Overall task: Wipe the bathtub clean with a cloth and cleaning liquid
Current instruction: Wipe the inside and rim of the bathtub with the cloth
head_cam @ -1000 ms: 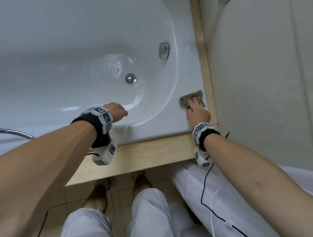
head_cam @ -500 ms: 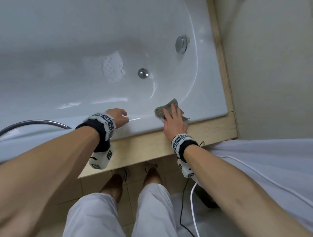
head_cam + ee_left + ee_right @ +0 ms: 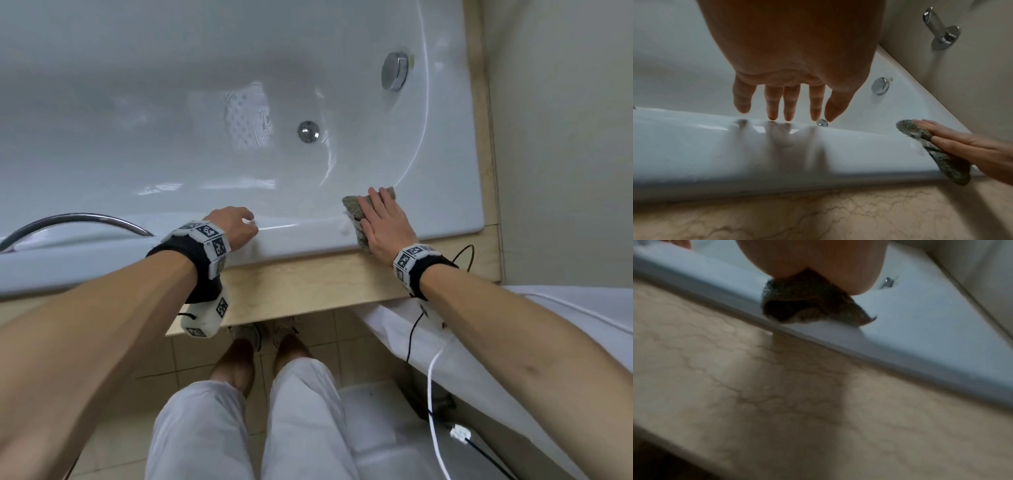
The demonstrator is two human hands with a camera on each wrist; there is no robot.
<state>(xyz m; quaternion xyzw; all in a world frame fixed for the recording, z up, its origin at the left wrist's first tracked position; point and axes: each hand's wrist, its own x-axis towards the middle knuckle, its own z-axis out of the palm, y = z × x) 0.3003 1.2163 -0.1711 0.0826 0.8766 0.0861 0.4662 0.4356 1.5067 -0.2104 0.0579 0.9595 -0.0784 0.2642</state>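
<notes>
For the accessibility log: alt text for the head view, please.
Seen from above, the right hand presses a grey cloth flat on the near rim of a white bathtub, while the left hand rests on the rim beside it. A drain and a chrome knob show inside the tub.

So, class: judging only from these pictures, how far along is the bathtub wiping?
Done: nothing provably; the near rim shines, but no wiped patch stands out. In hand: the right hand presses a grey cloth flat on that rim near the corner, while the left hand rests its fingertips on it. Left: apparently the basin around the drain. No cleaning liquid bottle shows.
</notes>
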